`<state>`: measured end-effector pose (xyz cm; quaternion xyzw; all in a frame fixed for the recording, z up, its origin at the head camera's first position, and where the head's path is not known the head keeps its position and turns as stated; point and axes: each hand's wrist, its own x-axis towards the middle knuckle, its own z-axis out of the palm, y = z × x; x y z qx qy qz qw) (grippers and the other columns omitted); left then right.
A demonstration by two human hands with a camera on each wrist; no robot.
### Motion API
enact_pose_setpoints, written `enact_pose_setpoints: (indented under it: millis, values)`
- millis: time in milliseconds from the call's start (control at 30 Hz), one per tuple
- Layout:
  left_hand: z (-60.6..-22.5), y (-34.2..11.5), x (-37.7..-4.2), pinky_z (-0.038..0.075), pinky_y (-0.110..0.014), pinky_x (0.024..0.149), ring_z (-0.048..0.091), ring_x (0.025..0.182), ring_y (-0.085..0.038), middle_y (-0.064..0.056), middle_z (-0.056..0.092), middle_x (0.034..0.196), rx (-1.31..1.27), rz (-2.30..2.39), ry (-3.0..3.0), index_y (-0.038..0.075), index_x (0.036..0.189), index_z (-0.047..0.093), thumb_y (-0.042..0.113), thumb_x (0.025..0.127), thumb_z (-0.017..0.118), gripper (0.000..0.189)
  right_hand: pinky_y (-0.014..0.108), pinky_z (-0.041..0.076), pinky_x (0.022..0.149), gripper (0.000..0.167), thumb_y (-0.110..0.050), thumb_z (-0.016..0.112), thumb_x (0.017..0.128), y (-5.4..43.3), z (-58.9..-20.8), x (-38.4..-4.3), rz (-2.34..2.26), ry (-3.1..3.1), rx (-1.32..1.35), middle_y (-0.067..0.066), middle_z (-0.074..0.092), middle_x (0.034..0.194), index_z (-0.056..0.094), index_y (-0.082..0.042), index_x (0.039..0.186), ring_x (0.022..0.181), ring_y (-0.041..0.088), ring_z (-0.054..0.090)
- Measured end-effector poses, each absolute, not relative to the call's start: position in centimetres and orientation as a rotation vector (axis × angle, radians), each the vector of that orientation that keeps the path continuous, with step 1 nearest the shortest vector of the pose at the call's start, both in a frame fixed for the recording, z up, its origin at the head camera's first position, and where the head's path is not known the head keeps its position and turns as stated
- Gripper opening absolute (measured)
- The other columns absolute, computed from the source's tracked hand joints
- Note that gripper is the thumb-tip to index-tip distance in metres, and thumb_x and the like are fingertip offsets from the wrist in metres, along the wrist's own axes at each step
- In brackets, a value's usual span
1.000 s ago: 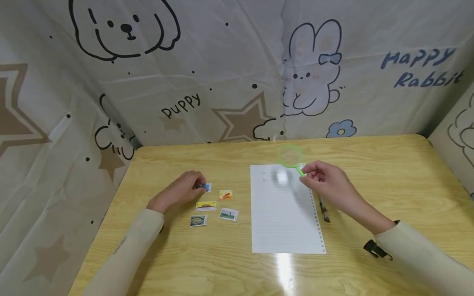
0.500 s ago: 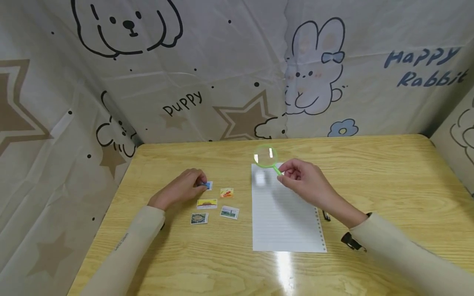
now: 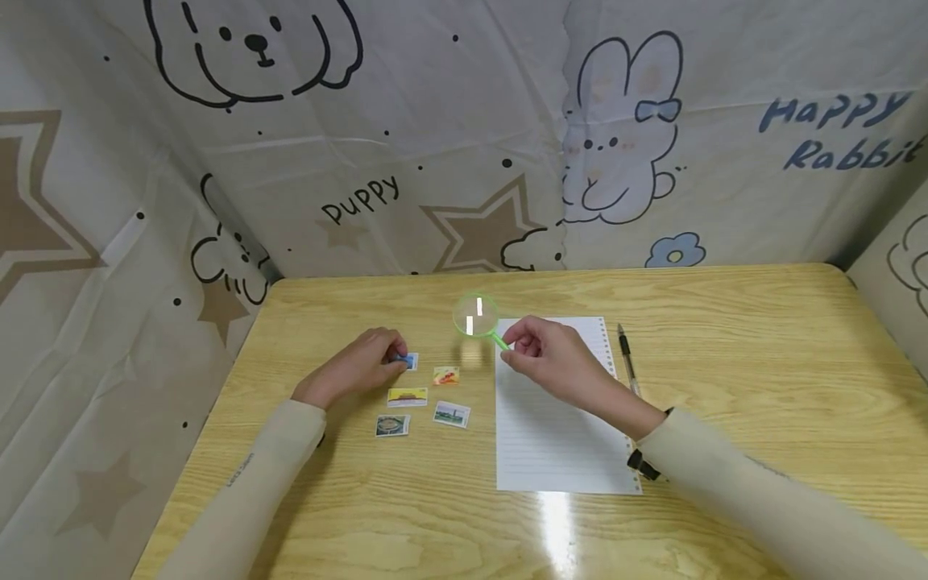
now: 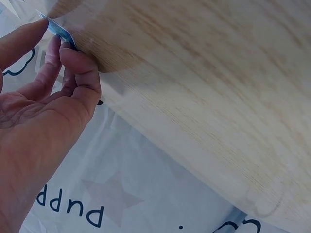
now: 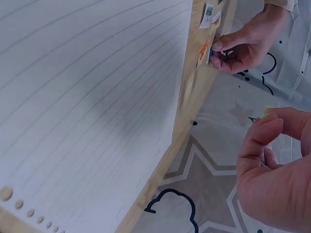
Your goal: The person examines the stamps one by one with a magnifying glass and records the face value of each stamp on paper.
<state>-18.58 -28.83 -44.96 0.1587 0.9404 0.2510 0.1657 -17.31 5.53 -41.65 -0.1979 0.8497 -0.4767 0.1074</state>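
Observation:
At the left, my left hand (image 3: 354, 367) pinches a small blue stamp (image 3: 412, 362) between thumb and fingers. In the left wrist view this stamp (image 4: 62, 32) stands tilted at the fingertips. A green magnifying glass (image 3: 476, 315) is held by its handle in my right hand (image 3: 554, 358), raised over the table left of the paper's top corner. Its lens shows bright reflections. Near the left hand lie an orange-and-yellow stamp (image 3: 446, 375), a yellow stamp with a building (image 3: 408, 397), a green landscape stamp (image 3: 452, 415) and a dark stamp with an oval structure (image 3: 392, 426).
A lined sheet of paper (image 3: 561, 451) with punched holes lies under my right forearm. To its right is a black pen (image 3: 627, 351), partly hidden by the arm. The wooden table (image 3: 761, 338) ends at a printed cloth (image 3: 464, 121) behind.
My right hand has carried the magnifying glass leftward, from above the paper to beside the stamps. More of the pen now shows. My left hand keeps its place on the blue stamp.

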Motion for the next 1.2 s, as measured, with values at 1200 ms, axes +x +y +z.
enact_pose_setpoints:
  millis: [1200]
  values:
    - [-47.8,-31.0,-19.9,0.042,-0.037,0.074,0.049,0.084,-0.022,-0.004,0.053,0.089,0.709,0.807,2.719,0.011,0.093,0.058,0.013,0.104,0.071,0.017,0.026,0.046,0.068,0.010,-0.006,0.077,0.099,-1.2,-43.6,-16.6,-1.306,2.407,-0.745,-0.002,0.063,0.086,0.073,-0.005,0.108,0.077,0.012,0.055]
